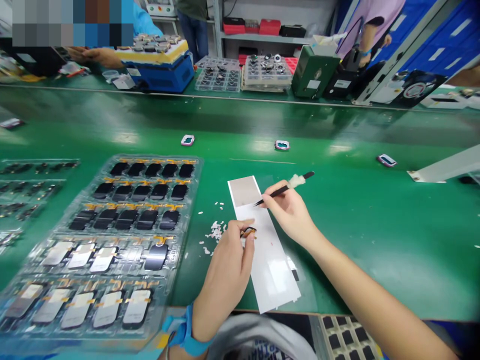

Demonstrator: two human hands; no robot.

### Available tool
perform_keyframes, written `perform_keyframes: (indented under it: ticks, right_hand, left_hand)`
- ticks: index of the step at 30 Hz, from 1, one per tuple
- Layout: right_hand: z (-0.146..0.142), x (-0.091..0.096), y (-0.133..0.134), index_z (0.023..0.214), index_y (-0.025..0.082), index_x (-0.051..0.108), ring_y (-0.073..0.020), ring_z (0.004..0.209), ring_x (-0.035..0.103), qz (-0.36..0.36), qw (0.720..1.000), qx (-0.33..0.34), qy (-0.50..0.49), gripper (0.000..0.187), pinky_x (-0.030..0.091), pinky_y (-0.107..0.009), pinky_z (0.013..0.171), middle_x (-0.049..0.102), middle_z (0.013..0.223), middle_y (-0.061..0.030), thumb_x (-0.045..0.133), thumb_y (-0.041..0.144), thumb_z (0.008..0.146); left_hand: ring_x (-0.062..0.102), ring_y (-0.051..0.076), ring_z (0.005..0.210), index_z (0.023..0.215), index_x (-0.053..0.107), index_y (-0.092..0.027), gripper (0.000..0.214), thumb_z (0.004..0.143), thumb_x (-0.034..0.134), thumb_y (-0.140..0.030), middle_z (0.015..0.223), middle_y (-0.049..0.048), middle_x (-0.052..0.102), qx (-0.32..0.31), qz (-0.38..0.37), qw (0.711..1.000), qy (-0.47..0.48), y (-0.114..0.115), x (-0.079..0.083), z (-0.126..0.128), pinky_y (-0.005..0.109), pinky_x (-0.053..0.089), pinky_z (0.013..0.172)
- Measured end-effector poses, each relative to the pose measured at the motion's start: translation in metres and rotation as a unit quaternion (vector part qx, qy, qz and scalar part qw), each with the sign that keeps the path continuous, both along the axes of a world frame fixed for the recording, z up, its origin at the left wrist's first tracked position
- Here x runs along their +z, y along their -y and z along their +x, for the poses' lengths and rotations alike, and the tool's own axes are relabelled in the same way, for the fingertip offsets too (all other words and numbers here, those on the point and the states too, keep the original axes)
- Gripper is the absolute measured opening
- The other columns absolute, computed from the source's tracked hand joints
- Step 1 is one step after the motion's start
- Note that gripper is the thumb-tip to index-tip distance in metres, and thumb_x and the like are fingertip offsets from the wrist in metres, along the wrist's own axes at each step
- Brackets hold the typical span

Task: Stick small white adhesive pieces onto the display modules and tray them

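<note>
I'm pinching a small black orange-flexed part (248,232) in my left hand (225,280) and gripping slim black tweezers (285,191) in my right hand (288,217); a slip could tear the flex.

The left hand (225,275) covers most of the small dark part (248,232) it pinches, so I can't make out its shape. The white scraps (215,231) on the green worktop (375,225) are too small to tell, and a tray of dark pieces (347,337) is cut off at the bottom of the view.
</note>
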State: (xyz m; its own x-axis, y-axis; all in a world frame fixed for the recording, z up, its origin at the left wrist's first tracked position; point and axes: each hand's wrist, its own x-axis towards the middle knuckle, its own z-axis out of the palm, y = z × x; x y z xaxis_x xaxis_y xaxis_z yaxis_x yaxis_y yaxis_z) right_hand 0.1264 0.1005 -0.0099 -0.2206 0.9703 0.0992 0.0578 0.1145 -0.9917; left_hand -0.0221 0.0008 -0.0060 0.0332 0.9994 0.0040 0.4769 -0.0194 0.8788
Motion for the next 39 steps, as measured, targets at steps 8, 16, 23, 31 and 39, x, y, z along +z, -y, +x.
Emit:
perform_keyframes:
  ticks: [8, 16, 23, 31, 39]
  right_hand:
    - [0.003, -0.023, -0.033, 0.090, 0.023, 0.049, -0.0181, 0.068, 0.073, -0.002, 1.000, -0.020, -0.011, 0.045, 0.061, -0.035, 0.073, 0.062, 0.073, 0.0026, 0.074, 0.058, 0.076]
    - [0.022, -0.030, -0.039, 0.088, 0.022, 0.052, -0.0173, 0.071, 0.075, -0.020, 0.999, -0.022, -0.022, 0.048, 0.063, -0.034, 0.077, 0.063, 0.076, 0.0020, 0.078, 0.059, 0.072]
    - [0.020, -0.034, -0.038, 0.085, 0.021, 0.054, -0.0163, 0.068, 0.074, -0.029, 0.999, -0.017, -0.038, 0.048, 0.063, -0.032, 0.075, 0.064, 0.076, 0.0016, 0.079, 0.059, 0.071]
    - [0.019, -0.032, -0.039, 0.081, 0.021, 0.055, -0.0162, 0.060, 0.072, -0.045, 0.996, -0.021, -0.068, 0.049, 0.062, -0.031, 0.067, 0.067, 0.067, 0.0010, 0.083, 0.058, 0.066]
    - [0.033, 0.018, -0.020, 0.086, 0.022, 0.058, -0.0161, 0.068, 0.075, -0.004, 0.986, -0.105, -0.133, 0.034, 0.063, -0.030, 0.069, 0.074, 0.079, -0.0012, 0.083, 0.040, 0.073]
  left_hand:
    - [0.041, 0.034, 0.142, 0.103, 0.047, -0.020, 0.011, 0.100, 0.038, -0.013, 0.139, 0.0203, 0.057, -0.062, 0.064, 0.983, -0.160, -0.016, 0.007, 0.001, 0.059, 0.036, 0.111]
    - [0.034, 0.034, 0.146, 0.115, 0.050, -0.017, 0.021, 0.100, 0.037, -0.011, 0.142, 0.0196, 0.056, -0.112, 0.072, 0.971, -0.200, -0.033, 0.003, 0.010, 0.059, 0.035, 0.114]
    - [0.037, 0.034, 0.145, 0.114, 0.050, -0.021, 0.022, 0.100, 0.036, -0.012, 0.141, 0.0143, 0.060, -0.113, 0.060, 0.968, -0.218, -0.040, -0.009, 0.014, 0.066, 0.027, 0.115]
    - [0.037, 0.036, 0.145, 0.111, 0.051, -0.020, 0.021, 0.099, 0.037, -0.010, 0.139, 0.0154, 0.061, -0.096, 0.056, 0.974, -0.196, -0.038, -0.008, 0.018, 0.069, 0.015, 0.115]
    - [0.058, 0.032, 0.126, 0.098, 0.052, -0.022, 0.010, 0.098, 0.043, -0.017, 0.120, 0.0125, 0.070, -0.035, 0.075, 0.991, -0.101, -0.040, 0.002, 0.015, 0.056, 0.039, 0.106]
